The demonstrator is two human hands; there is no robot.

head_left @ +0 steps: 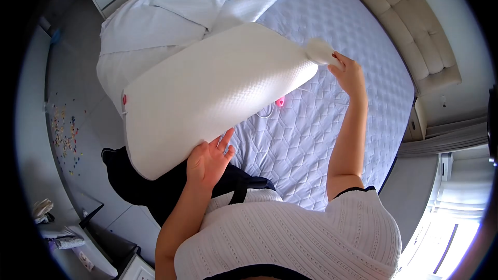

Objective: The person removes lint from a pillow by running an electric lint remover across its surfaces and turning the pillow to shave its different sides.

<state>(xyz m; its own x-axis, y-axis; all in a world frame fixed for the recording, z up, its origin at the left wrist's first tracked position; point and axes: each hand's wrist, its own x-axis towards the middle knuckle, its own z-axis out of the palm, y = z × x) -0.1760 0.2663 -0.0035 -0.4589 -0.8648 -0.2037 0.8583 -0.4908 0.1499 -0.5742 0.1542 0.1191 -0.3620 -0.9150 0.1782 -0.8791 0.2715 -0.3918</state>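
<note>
A white textured pillow [207, 93] with a small red tag [124, 99] lies slantwise in front of me, across the bed's edge. My left hand [209, 161] is at its lower edge, palm turned up and fingers loosely spread, touching the pillow without closing on it. At the pillow's far right corner, my right hand [348, 75] grips the narrow end of a whitish, round-headed piece [318, 51]. I cannot tell whether this piece is separate, like a brush, or part of the pillow's cover. Its round end touches or overlaps the pillow's corner.
Under the pillow is a bed with a quilted pale mattress cover [378, 109]. White bedding [155, 26] is bunched at the far left. A small pink object [280, 101] with a white cord lies beyond the pillow. Small colourful pieces [65, 132] are scattered on the floor.
</note>
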